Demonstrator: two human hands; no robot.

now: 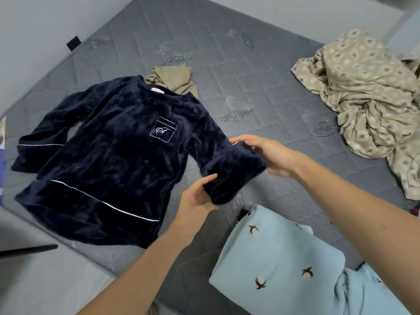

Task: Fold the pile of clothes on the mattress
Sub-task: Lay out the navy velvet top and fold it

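A dark navy velvet long-sleeved top (109,160) lies spread face up on the grey quilted mattress (227,64), with white piping and a small embroidered chest pocket. Its near sleeve cuff (234,176) is lifted off the mattress. My left hand (195,201) grips the cuff's lower end from below. My right hand (266,155) holds the cuff's upper end, fingers curled over it. A crumpled beige patterned cloth (368,105) lies at the right. A small olive garment (175,80) peeks out behind the top's collar.
A light blue fabric with dark palm prints (281,264) lies near me at the lower right. The mattress edge runs along the left, with pale floor (45,280) beyond it. A dark bar (27,248) juts in at the left.
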